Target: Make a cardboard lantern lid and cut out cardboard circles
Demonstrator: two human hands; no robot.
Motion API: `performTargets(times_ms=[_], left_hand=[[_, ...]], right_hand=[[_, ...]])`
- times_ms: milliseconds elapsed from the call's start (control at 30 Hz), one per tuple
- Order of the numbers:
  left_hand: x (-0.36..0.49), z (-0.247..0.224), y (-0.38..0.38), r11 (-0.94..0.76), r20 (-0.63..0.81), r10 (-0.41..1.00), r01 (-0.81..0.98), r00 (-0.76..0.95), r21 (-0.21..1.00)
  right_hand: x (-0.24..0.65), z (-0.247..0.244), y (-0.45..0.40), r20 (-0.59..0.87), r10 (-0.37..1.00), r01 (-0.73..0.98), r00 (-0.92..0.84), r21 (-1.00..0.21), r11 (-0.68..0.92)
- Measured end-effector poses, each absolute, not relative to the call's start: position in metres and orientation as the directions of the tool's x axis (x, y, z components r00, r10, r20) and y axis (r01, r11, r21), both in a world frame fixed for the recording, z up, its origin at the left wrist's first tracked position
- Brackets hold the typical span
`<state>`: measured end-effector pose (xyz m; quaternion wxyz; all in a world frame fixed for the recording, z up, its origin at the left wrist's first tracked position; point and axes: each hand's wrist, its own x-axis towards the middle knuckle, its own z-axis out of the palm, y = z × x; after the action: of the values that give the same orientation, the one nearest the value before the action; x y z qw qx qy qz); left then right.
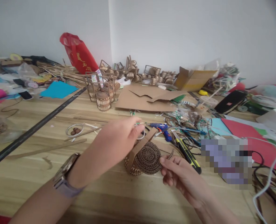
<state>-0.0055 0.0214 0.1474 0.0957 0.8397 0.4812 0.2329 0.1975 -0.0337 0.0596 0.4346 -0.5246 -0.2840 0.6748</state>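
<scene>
A tight round coil of brown corrugated cardboard [149,158] faces me at the front of the table. My right hand [178,174] pinches its right edge between thumb and fingers, and a short loose strip end pokes up beside the fingers. Behind the coil is a small basket [130,163] with light slatted sides and a flat cardboard handle [141,146]. My left hand [121,135], a watch on its wrist, reaches across above the basket. Its thumb and fingers are bent together near a white ring; what they hold, if anything, is hidden.
Right of the basket lie a blue glue gun [162,129] and a yellow-black utility knife [187,154]. Cardboard sheets [147,99] and finished lidded baskets [103,100] stand farther back. A ring with brown balls [75,130] is at left. Coloured paper [240,130] and cables [266,183] crowd the right.
</scene>
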Motion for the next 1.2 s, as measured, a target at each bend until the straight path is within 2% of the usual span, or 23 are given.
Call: performTargets(times_ms=[67, 200, 333, 533, 800, 900, 967, 1067, 1200], left_hand=[[-0.015, 0.143, 0.028, -0.494, 0.253, 0.869, 0.767, 0.425, 0.409], [-0.029, 0.122, 0.039, -0.541, 0.074, 0.806, 0.680, 0.587, 0.495], [-0.036, 0.099, 0.041, -0.530, 0.009, 0.760, 0.612, 0.650, 0.587], [-0.040, 0.082, 0.040, -0.518, 0.051, 0.757, 0.551, 0.651, 0.654], [-0.039, 0.078, 0.038, -0.507, 0.081, 0.772, 0.534, 0.631, 0.676], [-0.039, 0.086, 0.033, -0.483, 0.162, 0.822, 0.519, 0.545, 0.706], [-0.038, 0.097, 0.025, -0.422, 0.201, 0.871, 0.473, 0.449, 0.773], [-0.029, 0.114, 0.012, -0.323, 0.110, 0.879, 0.410, 0.464, 0.853], [-0.015, 0.122, 0.005, -0.356, 0.071, 0.844, 0.456, 0.531, 0.816]], right_hand=[[0.193, 0.061, -0.031, -0.468, 0.881, -0.262, -0.075, -0.843, -0.470], [0.188, 0.061, -0.029, -0.473, 0.876, -0.221, -0.095, -0.848, -0.481], [0.185, 0.055, -0.025, -0.481, 0.872, -0.207, -0.085, -0.848, -0.488], [0.180, 0.055, -0.021, -0.510, 0.859, -0.196, -0.046, -0.838, -0.509], [0.180, 0.062, -0.020, -0.563, 0.825, -0.236, -0.048, -0.797, -0.557], [0.180, 0.059, -0.021, -0.546, 0.835, -0.250, -0.064, -0.802, -0.543], [0.179, 0.057, -0.021, -0.525, 0.849, -0.267, -0.064, -0.810, -0.522], [0.176, 0.054, -0.022, -0.482, 0.875, -0.288, -0.055, -0.831, -0.476], [0.174, 0.051, -0.026, -0.446, 0.893, -0.295, -0.054, -0.847, -0.441]])
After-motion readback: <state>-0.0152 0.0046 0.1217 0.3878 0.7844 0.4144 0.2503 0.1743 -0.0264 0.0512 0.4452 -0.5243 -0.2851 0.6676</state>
